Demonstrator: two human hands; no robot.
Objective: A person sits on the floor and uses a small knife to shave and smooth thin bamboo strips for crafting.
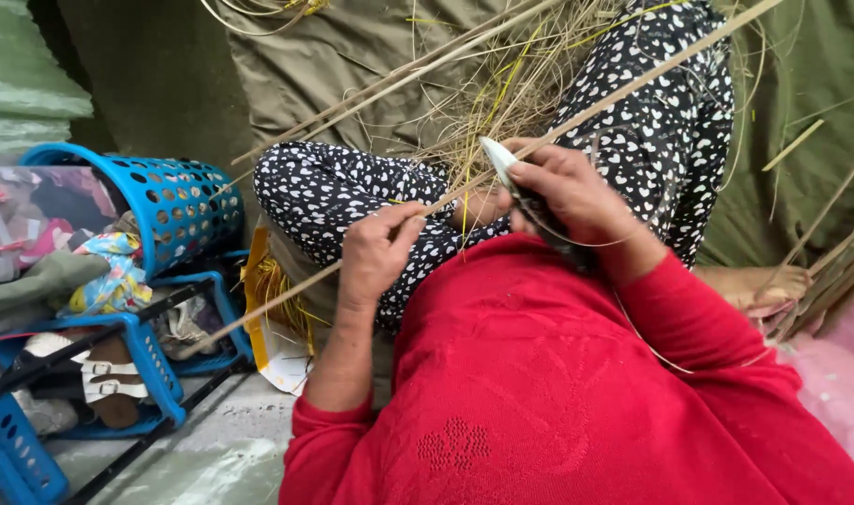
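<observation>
A long thin reed stalk point(651, 79) runs slantwise from the upper right down to the lower left, across my lap. My left hand point(375, 252) pinches the stalk between thumb and fingers near its middle. My right hand point(567, 192) grips a knife whose pale blade point(497, 159) rests against the same stalk. I wear a red sweater point(539, 393) and dark trousers with white hearts point(333, 187). A bare foot point(754, 281) shows at the right.
Loose dry straw point(502, 84) lies heaped on an olive cloth point(343, 56) ahead. At the left stand blue plastic baskets point(179, 201) with clothes and sandals point(109, 383). More stalks point(829, 271) lie at the right by a pink mat point(843, 374).
</observation>
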